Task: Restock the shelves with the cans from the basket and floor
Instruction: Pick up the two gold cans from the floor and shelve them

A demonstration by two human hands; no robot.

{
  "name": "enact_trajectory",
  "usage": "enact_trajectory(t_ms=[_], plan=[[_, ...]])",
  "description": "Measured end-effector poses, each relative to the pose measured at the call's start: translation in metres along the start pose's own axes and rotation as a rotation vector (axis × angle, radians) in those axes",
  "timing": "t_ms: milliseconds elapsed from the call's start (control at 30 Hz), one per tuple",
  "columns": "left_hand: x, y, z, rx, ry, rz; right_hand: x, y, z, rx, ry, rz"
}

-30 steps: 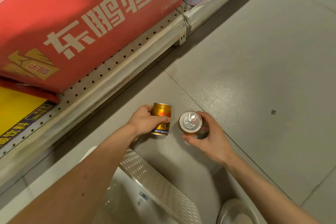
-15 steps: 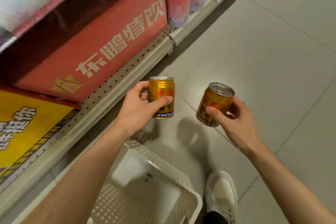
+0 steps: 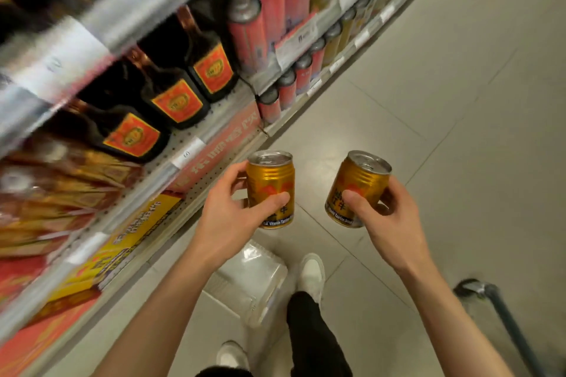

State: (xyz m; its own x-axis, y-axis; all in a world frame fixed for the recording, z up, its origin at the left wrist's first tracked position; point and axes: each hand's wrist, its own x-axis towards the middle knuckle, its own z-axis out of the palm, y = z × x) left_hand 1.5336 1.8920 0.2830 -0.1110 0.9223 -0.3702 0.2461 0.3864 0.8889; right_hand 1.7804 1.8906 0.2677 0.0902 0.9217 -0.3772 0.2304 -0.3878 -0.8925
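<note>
My left hand (image 3: 232,214) grips a small gold can (image 3: 271,180) upright, thumb across its front. My right hand (image 3: 386,217) grips a second gold can (image 3: 358,184), tilted slightly left, thumb on its label. Both cans are held in the air in front of the shelves (image 3: 196,147) on my left. The white perforated basket (image 3: 254,281) stands on the floor below my hands, beside my feet; its inside is blurred.
Dark bottles with orange labels (image 3: 177,101) and tall red canisters (image 3: 248,30) fill the shelves. Red and yellow cartons (image 3: 134,232) sit on the bottom shelf. A dark pole with a loop end (image 3: 502,309) lies on the grey tiled floor at lower right.
Both hands lifted the cans from the floor to waist height. My view rose from the bottom shelf to the upper shelves as I stood up.
</note>
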Motion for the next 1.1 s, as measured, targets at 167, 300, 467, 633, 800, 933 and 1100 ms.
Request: enact_trajectory(t_ms=[167, 300, 467, 633, 800, 933, 1100], plan=[[-0.067, 0.105, -0.035, -0.114, 0.073, 0.031, -0.059, -0.117, -0.021, -0.009, -0.022, -0.043], [-0.113, 0.16, -0.067, -0.142, 0.12, 0.063, -0.098, -0.184, -0.019, -0.028, -0.058, -0.098], [-0.168, 0.199, -0.121, -0.143, 0.213, 0.16, -0.144, -0.243, 0.0, -0.043, -0.115, -0.201], [-0.236, 0.206, -0.193, -0.148, 0.311, 0.231, -0.201, -0.282, 0.041, -0.022, -0.149, -0.337], [-0.321, 0.194, -0.274, -0.157, 0.38, 0.314, -0.274, -0.308, 0.101, 0.022, -0.208, -0.414], [-0.392, 0.178, -0.338, -0.139, 0.469, 0.377, -0.337, -0.327, 0.151, 0.006, -0.235, -0.476], [-0.465, 0.156, -0.402, -0.16, 0.594, 0.406, -0.403, -0.346, 0.207, 0.005, -0.301, -0.544]])
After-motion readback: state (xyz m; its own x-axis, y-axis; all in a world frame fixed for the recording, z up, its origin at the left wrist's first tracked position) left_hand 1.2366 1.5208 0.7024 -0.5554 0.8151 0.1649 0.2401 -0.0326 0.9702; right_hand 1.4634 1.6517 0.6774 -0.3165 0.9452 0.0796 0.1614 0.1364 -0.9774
